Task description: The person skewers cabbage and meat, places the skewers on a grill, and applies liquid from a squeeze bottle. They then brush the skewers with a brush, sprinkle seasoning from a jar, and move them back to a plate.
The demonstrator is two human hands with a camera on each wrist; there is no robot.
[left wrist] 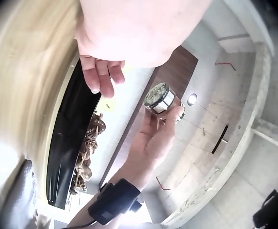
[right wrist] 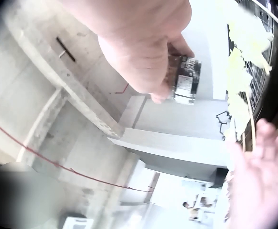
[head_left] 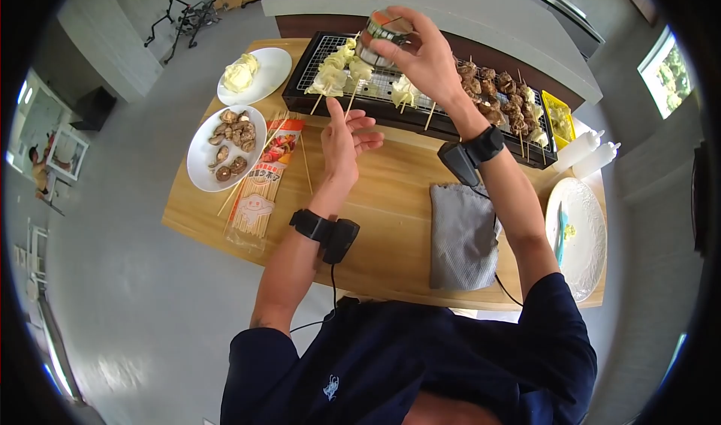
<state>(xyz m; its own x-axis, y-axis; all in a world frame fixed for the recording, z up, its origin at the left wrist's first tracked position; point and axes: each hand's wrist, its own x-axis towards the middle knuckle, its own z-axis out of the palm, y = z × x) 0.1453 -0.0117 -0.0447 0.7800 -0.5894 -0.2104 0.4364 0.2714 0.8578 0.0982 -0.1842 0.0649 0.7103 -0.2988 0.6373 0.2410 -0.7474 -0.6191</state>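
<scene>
My right hand (head_left: 432, 60) grips a spice jar (head_left: 375, 40) with a green, black and white label, tilted above the left part of a black barbecue grill (head_left: 390, 115). Cabbage skewers (head_left: 330, 79) lie on the wire rack beneath it. In the left wrist view the jar's round end (left wrist: 157, 93) faces the camera. My left hand (head_left: 343, 148) hovers palm inward at the grill's front edge, its fingers extended and holding nothing, close to the skewer handles. Browned mushroom skewers (head_left: 517, 109) line the grill's right half, under and beyond my right forearm.
On the left stand a plate of cabbage (head_left: 279, 68), a bowl of mushrooms (head_left: 197, 151) and a packet of bamboo skewers (head_left: 255, 199). A grey cloth (head_left: 460, 237) lies front right. Farther right are squeeze bottles (head_left: 593, 160), a yellow container (head_left: 558, 118) and a white plate (head_left: 586, 256).
</scene>
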